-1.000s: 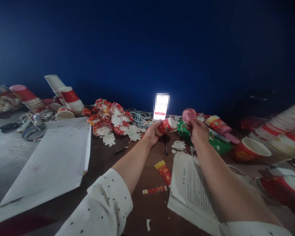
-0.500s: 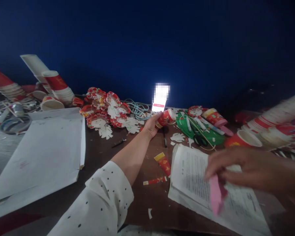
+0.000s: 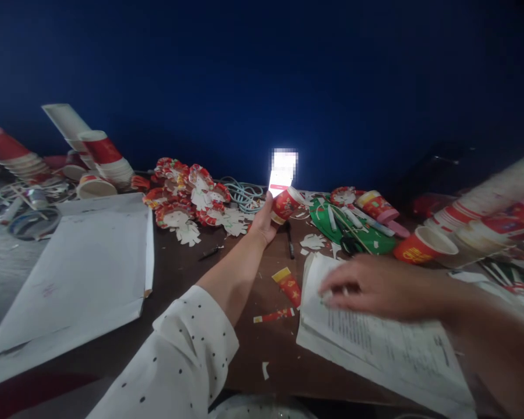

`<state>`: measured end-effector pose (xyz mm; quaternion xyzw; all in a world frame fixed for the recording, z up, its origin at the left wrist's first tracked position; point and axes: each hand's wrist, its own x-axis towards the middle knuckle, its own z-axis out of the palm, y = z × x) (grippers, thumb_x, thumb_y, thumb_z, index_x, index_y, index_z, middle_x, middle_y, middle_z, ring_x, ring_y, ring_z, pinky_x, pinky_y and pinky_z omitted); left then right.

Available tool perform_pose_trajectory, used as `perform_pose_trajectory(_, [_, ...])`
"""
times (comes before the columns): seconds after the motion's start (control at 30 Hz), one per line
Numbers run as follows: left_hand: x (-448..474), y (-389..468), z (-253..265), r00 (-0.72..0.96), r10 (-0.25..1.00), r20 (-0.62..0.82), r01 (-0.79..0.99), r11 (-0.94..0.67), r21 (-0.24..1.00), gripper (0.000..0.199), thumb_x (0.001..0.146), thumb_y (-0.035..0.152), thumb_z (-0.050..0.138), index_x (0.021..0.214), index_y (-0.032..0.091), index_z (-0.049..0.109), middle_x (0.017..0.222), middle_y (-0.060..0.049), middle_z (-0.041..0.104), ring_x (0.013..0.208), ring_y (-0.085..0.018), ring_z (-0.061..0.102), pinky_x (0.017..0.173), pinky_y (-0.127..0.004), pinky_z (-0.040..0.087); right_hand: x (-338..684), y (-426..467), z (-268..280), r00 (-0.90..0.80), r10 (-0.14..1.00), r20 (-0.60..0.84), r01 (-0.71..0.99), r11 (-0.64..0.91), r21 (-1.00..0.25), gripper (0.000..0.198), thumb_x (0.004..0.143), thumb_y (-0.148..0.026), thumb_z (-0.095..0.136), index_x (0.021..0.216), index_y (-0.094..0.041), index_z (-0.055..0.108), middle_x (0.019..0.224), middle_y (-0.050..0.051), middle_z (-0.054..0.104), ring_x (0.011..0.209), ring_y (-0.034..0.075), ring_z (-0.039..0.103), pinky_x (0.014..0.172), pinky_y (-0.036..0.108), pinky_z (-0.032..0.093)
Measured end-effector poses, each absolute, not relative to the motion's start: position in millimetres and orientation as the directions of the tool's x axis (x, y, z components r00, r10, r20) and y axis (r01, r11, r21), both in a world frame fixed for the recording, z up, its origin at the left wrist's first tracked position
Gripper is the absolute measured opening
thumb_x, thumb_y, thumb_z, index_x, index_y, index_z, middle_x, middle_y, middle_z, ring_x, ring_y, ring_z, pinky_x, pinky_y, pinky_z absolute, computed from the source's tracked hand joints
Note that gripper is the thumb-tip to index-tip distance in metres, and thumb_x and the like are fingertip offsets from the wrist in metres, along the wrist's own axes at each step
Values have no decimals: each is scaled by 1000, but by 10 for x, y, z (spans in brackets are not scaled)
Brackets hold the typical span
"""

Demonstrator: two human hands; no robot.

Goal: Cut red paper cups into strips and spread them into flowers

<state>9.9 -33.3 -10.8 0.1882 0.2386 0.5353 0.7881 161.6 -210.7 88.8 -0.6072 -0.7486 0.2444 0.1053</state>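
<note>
In my left hand (image 3: 262, 222), at the back of the table, is a red paper cup (image 3: 285, 205) with a gold pattern, held tilted. A brightly lit phone (image 3: 281, 180) stands just behind it. My right hand (image 3: 353, 285) hovers over a stack of printed papers (image 3: 388, 349) on the right, its fingers bent and smeared by motion. Whether anything is between those fingers is unclear. Red cut pieces of cup (image 3: 288, 285) lie on the brown table between my left forearm and the papers. A black pen (image 3: 290, 240) rests below the cup.
Red-and-white paper-cut figures (image 3: 196, 195) are heaped back left. Cup stacks lean at left (image 3: 107, 160) and right (image 3: 489, 198). A green plate (image 3: 349, 224) carries cut bits, and a red cup (image 3: 425, 244) lies beside it. A large white board (image 3: 100, 262) covers the left.
My right hand has moved left across the papers. The pink piece it held is no longer visible in it. My left hand still holds the cup, tilted slightly differently.
</note>
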Motion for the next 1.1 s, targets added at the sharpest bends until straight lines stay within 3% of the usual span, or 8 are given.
perform_pose_trajectory(0.07, [89, -332, -105, 298, 944, -145, -764, 326, 556, 48, 81, 56, 58, 102, 14, 67, 83, -6, 72, 77, -17, 68, 71, -26, 53, 1469, -1670, 872, -297, 937, -186, 900, 209, -382, 20, 78, -41, 61, 80, -27, 74, 76, 3, 71, 68, 18, 62, 65, 29, 44])
perform_pose_trajectory(0.23, [63, -292, -79, 263, 957, -119, -804, 285, 522, 51, 83, 60, 52, 107, 16, 65, 88, -6, 73, 81, -17, 68, 75, -28, 53, 1284, -1001, 425, -55, 998, -42, 982, 46, -183, 24, 81, -40, 57, 88, -19, 68, 88, 12, 71, 84, 25, 65, 70, 31, 45])
perform_pose_trajectory(0.4, [90, -240, -83, 315, 934, -171, -766, 356, 535, 59, 85, 64, 42, 104, 13, 66, 91, -10, 73, 82, -19, 69, 75, -30, 53, 1260, -886, 29, 25, 1000, 18, 973, -20, -230, 37, 84, -39, 52, 110, -14, 57, 106, 19, 68, 98, 29, 65, 79, 35, 46])
perform_pose_trajectory(0.67, [163, -221, -115, 320, 932, -168, -773, 360, 523, 54, 86, 61, 44, 105, 16, 66, 96, -9, 72, 89, -20, 68, 83, -31, 53, 1182, -963, 9, 41, 998, 55, 970, -26, -240, 37, 87, -28, 43, 121, -15, 50, 99, 16, 69, 90, 31, 67, 76, 37, 47])
perform_pose_trajectory(0.77, [160, -201, -124, 299, 938, -175, -781, 346, 520, 55, 85, 61, 45, 110, 16, 64, 97, -9, 72, 89, -19, 68, 84, -31, 53, 1194, -952, 3, 60, 988, 139, 942, -10, -336, 44, 87, -34, 46, 127, -17, 46, 108, 16, 67, 94, 31, 66, 78, 39, 48])
perform_pose_trajectory(0.87, [157, -200, -138, 294, 943, -158, -796, 333, 505, 58, 84, 63, 45, 111, 14, 64, 98, -10, 71, 92, -20, 67, 87, -33, 52, 1193, -920, -28, 114, 962, 250, 829, 46, -557, 50, 85, -39, 52, 131, -20, 43, 115, 13, 65, 100, 28, 64, 84, 38, 49])
perform_pose_trajectory(0.97, [172, -225, -158, 360, 924, -126, -772, 371, 517, 62, 83, 66, 45, 106, 12, 65, 98, -13, 72, 95, -22, 67, 89, -35, 52, 1157, -865, -64, 156, 935, 319, 562, 182, -807, 55, 85, -45, 54, 131, -18, 41, 117, 12, 64, 104, 23, 63, 90, 36, 49])
perform_pose_trajectory(1.1, [233, -317, -146, 422, 899, -115, -736, 414, 536, 52, 84, 58, 52, 103, 12, 67, 97, -13, 72, 99, -23, 66, 94, -34, 50, 1133, -814, -50, 206, 919, 336, 272, 276, -922, 53, 85, -52, 54, 126, -19, 45, 120, 10, 64, 107, 20, 62, 94, 35, 47])
